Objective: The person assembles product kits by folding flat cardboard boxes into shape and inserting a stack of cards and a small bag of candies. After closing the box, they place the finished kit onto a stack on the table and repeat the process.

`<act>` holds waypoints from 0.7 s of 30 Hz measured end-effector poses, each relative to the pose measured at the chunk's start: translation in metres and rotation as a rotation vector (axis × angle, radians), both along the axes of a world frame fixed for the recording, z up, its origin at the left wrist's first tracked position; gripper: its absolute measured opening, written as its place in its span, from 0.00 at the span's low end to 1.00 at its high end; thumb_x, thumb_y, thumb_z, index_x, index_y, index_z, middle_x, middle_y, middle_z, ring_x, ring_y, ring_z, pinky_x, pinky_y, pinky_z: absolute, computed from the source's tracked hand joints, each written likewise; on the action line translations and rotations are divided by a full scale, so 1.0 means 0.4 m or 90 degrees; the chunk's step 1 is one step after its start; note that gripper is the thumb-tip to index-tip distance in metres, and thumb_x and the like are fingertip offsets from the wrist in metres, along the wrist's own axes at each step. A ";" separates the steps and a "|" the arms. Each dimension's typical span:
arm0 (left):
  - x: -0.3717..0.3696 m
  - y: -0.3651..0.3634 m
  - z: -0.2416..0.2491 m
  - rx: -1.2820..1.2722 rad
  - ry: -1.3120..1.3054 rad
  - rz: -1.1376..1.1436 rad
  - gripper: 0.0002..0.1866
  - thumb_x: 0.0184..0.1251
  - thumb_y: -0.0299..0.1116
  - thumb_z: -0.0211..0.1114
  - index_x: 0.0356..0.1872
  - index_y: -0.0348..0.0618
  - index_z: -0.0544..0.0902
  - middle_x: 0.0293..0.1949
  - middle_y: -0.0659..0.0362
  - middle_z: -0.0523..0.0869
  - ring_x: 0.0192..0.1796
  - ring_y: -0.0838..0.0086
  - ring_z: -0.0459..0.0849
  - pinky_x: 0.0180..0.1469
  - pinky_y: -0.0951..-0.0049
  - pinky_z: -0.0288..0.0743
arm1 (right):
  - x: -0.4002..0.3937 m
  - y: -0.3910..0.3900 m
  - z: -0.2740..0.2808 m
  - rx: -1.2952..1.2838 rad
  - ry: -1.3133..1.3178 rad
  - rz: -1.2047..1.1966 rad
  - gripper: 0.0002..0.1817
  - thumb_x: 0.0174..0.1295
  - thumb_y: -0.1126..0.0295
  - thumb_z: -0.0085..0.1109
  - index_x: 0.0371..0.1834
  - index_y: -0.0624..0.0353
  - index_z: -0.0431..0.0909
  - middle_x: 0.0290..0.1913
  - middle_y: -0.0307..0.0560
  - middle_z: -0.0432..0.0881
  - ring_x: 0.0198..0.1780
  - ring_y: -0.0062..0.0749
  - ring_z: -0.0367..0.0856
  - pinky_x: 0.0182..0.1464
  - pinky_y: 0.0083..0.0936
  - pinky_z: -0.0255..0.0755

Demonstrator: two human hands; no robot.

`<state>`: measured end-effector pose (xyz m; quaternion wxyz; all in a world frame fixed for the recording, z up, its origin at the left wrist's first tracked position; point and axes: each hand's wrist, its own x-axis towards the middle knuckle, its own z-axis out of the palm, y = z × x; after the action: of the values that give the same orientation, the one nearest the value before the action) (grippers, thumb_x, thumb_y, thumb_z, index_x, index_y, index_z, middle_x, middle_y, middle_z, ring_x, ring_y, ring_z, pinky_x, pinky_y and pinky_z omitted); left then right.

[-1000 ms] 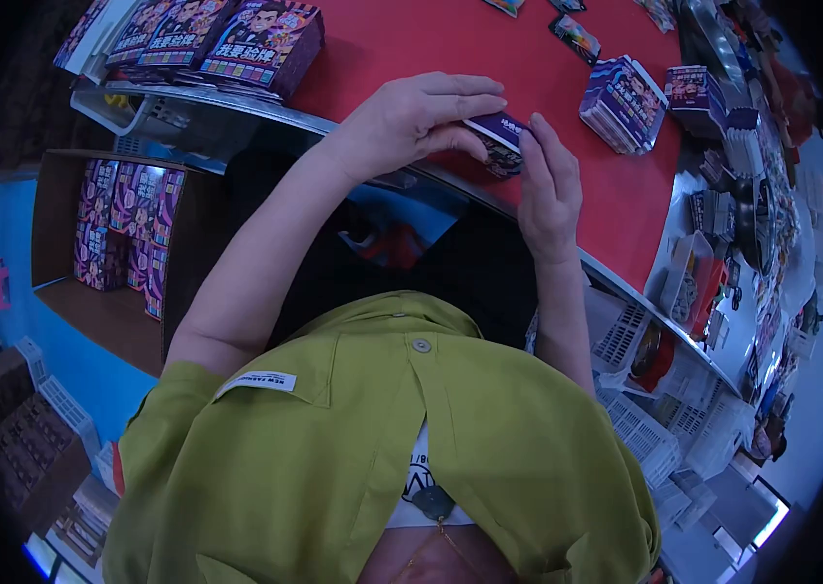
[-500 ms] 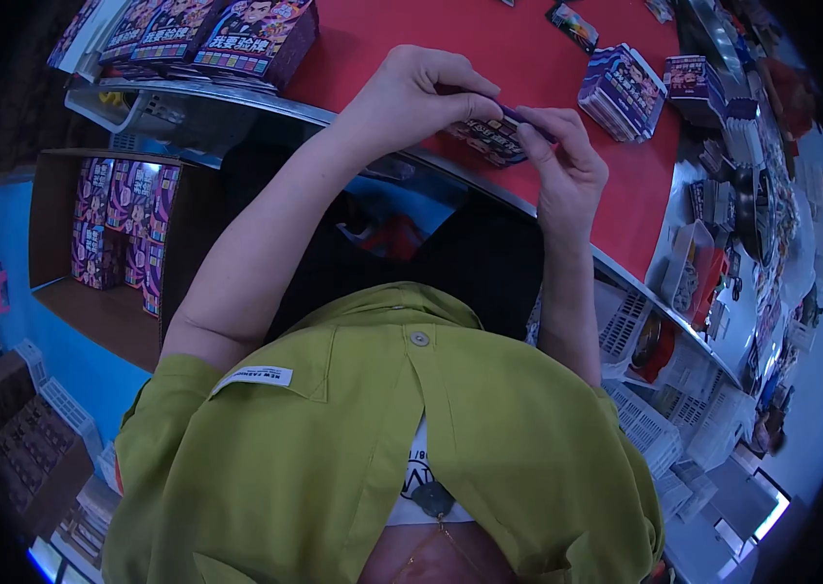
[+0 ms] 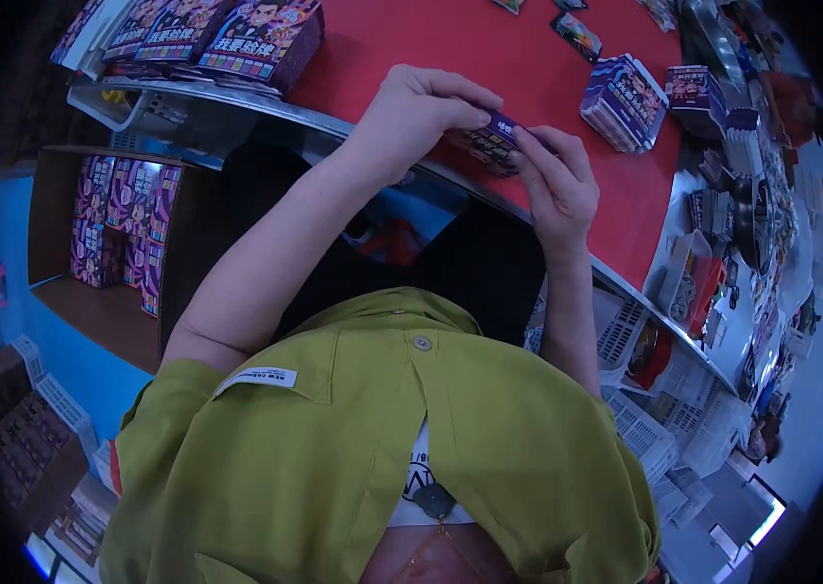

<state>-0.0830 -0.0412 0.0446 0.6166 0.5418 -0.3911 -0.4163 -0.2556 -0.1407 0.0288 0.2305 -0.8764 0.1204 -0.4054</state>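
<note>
Between my two hands is a small purple printed box (image 3: 497, 129), held over the front edge of the red table top (image 3: 616, 209). Its narrow purple side with pale lettering faces up, and its printed front is partly shaded. My left hand (image 3: 423, 109) grips the box's left end, thumb and fingers closed at the upper edge. At the other end, my right hand (image 3: 559, 183) has its fingers and thumb pressed on the box. Fingers cover both ends of it.
Stacks of printed purple packs (image 3: 261, 44) stand at the table's back left. Further flat packs (image 3: 626, 102) and a dark box (image 3: 694, 97) lie at the right. An open carton (image 3: 105, 316) of similar boxes sits at my left. White plastic baskets (image 3: 645, 428) are below right.
The box has tilted, so its narrow purple side now shows more between my hands. Both hands have lowered slightly towards me and still hold it.
</note>
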 end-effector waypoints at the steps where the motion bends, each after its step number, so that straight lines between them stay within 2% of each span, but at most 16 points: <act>1: 0.000 -0.003 -0.004 -0.002 0.026 0.000 0.14 0.63 0.30 0.63 0.50 0.40 0.83 0.40 0.57 0.85 0.45 0.72 0.84 0.55 0.72 0.76 | 0.002 -0.002 -0.001 -0.022 -0.014 0.000 0.16 0.49 0.78 0.67 0.44 0.58 0.84 0.40 0.45 0.80 0.37 0.32 0.76 0.36 0.24 0.72; 2: -0.008 -0.003 -0.012 -0.015 0.016 -0.004 0.14 0.63 0.30 0.63 0.50 0.40 0.83 0.40 0.57 0.85 0.45 0.72 0.84 0.55 0.72 0.76 | 0.006 -0.008 0.001 -0.048 -0.029 0.000 0.16 0.48 0.79 0.67 0.43 0.59 0.84 0.40 0.46 0.80 0.35 0.32 0.77 0.34 0.23 0.73; 4: -0.032 0.009 -0.023 -0.073 0.008 0.231 0.25 0.60 0.35 0.68 0.57 0.38 0.75 0.49 0.53 0.80 0.50 0.70 0.81 0.53 0.72 0.75 | 0.007 -0.004 0.018 -0.099 -0.031 -0.012 0.15 0.48 0.80 0.67 0.41 0.61 0.84 0.40 0.47 0.80 0.35 0.33 0.78 0.34 0.25 0.73; 5: -0.024 0.024 -0.018 -0.004 0.114 0.230 0.31 0.59 0.42 0.69 0.60 0.36 0.70 0.52 0.52 0.76 0.52 0.68 0.78 0.54 0.69 0.72 | 0.008 0.002 0.028 -0.159 -0.043 -0.049 0.14 0.47 0.80 0.67 0.40 0.61 0.84 0.41 0.47 0.80 0.35 0.33 0.78 0.34 0.26 0.74; 6: -0.014 0.025 -0.013 -0.013 0.109 0.228 0.31 0.59 0.42 0.69 0.60 0.36 0.70 0.52 0.52 0.76 0.52 0.68 0.78 0.54 0.69 0.72 | 0.013 0.001 0.035 -0.218 -0.054 -0.085 0.13 0.47 0.80 0.68 0.39 0.62 0.84 0.41 0.47 0.81 0.35 0.33 0.78 0.33 0.26 0.74; 8: 0.002 0.024 -0.004 0.197 0.393 0.101 0.28 0.65 0.44 0.63 0.58 0.35 0.70 0.50 0.50 0.80 0.51 0.62 0.82 0.59 0.60 0.73 | 0.025 -0.009 0.024 -0.268 -0.099 -0.082 0.15 0.46 0.78 0.69 0.40 0.62 0.83 0.43 0.47 0.82 0.35 0.33 0.79 0.34 0.26 0.75; 9: 0.009 0.019 0.001 0.190 0.391 0.104 0.28 0.65 0.44 0.63 0.58 0.35 0.70 0.50 0.50 0.80 0.51 0.62 0.82 0.59 0.60 0.73 | 0.033 -0.005 0.022 -0.298 -0.090 -0.045 0.17 0.47 0.77 0.69 0.43 0.61 0.82 0.44 0.47 0.82 0.36 0.33 0.79 0.33 0.25 0.75; 10: 0.015 0.015 0.007 0.127 0.610 -0.029 0.28 0.64 0.45 0.63 0.58 0.36 0.70 0.51 0.49 0.79 0.51 0.62 0.82 0.57 0.56 0.74 | 0.039 0.001 0.018 -0.327 -0.081 -0.010 0.18 0.47 0.76 0.69 0.45 0.60 0.81 0.46 0.47 0.82 0.37 0.33 0.80 0.33 0.24 0.75; 11: 0.021 0.011 0.011 0.057 0.821 -0.172 0.28 0.64 0.45 0.63 0.58 0.38 0.69 0.52 0.48 0.78 0.50 0.62 0.82 0.55 0.52 0.75 | 0.042 0.005 0.008 -0.315 -0.041 0.026 0.21 0.52 0.72 0.67 0.50 0.59 0.78 0.49 0.48 0.82 0.43 0.37 0.80 0.41 0.29 0.76; 12: 0.029 0.005 0.005 0.054 0.818 -0.173 0.28 0.64 0.45 0.63 0.58 0.38 0.69 0.52 0.48 0.78 0.50 0.62 0.82 0.55 0.52 0.75 | 0.050 -0.004 0.015 -0.318 -0.043 0.026 0.21 0.52 0.72 0.67 0.50 0.59 0.78 0.49 0.48 0.82 0.43 0.37 0.80 0.41 0.29 0.76; 14: 0.048 -0.008 -0.019 0.003 0.750 -0.068 0.26 0.66 0.42 0.61 0.59 0.38 0.68 0.52 0.48 0.79 0.52 0.59 0.82 0.54 0.42 0.75 | 0.077 -0.037 0.031 -0.126 0.020 0.089 0.20 0.58 0.66 0.63 0.54 0.60 0.76 0.52 0.50 0.80 0.52 0.41 0.77 0.53 0.37 0.71; 15: 0.053 -0.006 -0.022 -0.034 0.704 -0.047 0.24 0.67 0.37 0.60 0.60 0.38 0.66 0.53 0.49 0.79 0.55 0.57 0.80 0.56 0.39 0.74 | 0.097 -0.074 0.035 -0.047 0.047 0.062 0.22 0.61 0.63 0.61 0.56 0.60 0.74 0.55 0.51 0.78 0.56 0.43 0.74 0.58 0.39 0.66; 16: 0.054 -0.006 -0.020 -0.033 0.703 -0.046 0.24 0.67 0.37 0.60 0.60 0.38 0.66 0.53 0.49 0.79 0.55 0.57 0.80 0.56 0.39 0.74 | 0.127 -0.127 0.035 0.033 0.074 0.033 0.24 0.63 0.60 0.58 0.59 0.61 0.72 0.58 0.53 0.75 0.60 0.45 0.71 0.62 0.41 0.62; 18: 0.052 -0.008 -0.014 -0.064 0.691 -0.012 0.23 0.68 0.32 0.59 0.61 0.37 0.65 0.53 0.49 0.78 0.56 0.56 0.79 0.56 0.38 0.74 | 0.226 -0.257 0.011 -0.055 0.127 -0.096 0.27 0.67 0.56 0.52 0.63 0.62 0.67 0.62 0.55 0.71 0.63 0.46 0.68 0.63 0.41 0.61; 20: 0.056 -0.014 -0.026 -0.088 0.703 -0.025 0.23 0.68 0.31 0.58 0.61 0.37 0.65 0.54 0.49 0.78 0.57 0.56 0.78 0.56 0.38 0.74 | 0.325 -0.408 -0.066 -0.133 0.221 -0.166 0.31 0.67 0.50 0.49 0.65 0.62 0.64 0.64 0.56 0.69 0.65 0.47 0.66 0.64 0.44 0.60; 21: 0.062 -0.016 -0.029 -0.109 0.716 -0.039 0.22 0.68 0.29 0.58 0.61 0.37 0.65 0.54 0.50 0.77 0.58 0.57 0.78 0.56 0.38 0.74 | 0.372 -0.440 -0.067 -0.133 0.214 -0.163 0.31 0.67 0.50 0.49 0.65 0.62 0.64 0.64 0.56 0.69 0.65 0.47 0.66 0.64 0.44 0.60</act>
<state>-0.0582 -0.0476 0.0328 0.7595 0.1732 -0.0507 -0.6249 -0.1070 -0.3168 0.0021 0.0621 -0.9284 0.2246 -0.2895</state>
